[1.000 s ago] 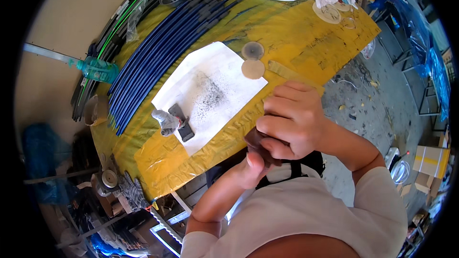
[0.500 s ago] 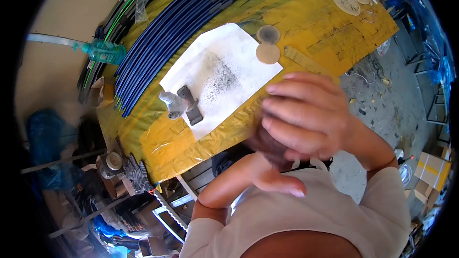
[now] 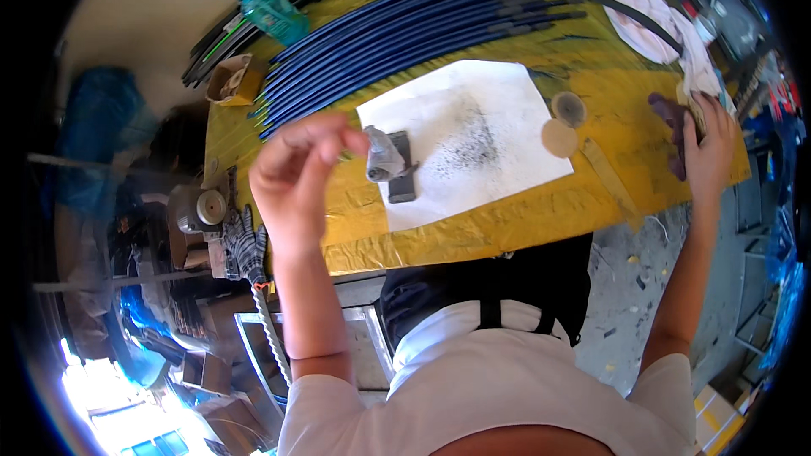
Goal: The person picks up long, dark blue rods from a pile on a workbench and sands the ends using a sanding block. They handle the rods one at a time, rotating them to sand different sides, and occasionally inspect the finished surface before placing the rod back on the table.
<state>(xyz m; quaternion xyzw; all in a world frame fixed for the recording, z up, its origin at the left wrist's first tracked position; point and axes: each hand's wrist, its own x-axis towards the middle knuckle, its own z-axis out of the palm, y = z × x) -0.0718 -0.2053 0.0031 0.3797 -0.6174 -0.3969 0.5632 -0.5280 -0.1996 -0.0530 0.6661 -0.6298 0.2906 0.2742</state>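
Note:
My left hand is raised over the table's near left part, fingers loosely curled and thumb apart, nothing visible in it. Its fingertips come close to a grey cloth-wrapped bundle; I cannot tell whether they touch. That bundle leans on a dark flat block on a white sheet sprinkled with black specks. At the table's right end my right hand closes over the edge of a tan disc, mostly hidden by the fingers. Beside the thumb lies a crumpled purple-brown cloth.
Dark blue rods fill the table's far side. A green pump bottle stands behind their left end. Two small round discs, one tan and one grey-centred, lie at the sheet's right. A pale pink cloth lies far right.
My hands, together around a brown cloth before, have separated. The left moved left toward the grey bundle, the right to the table's right end. The brown cloth now lies there. The view has shifted.

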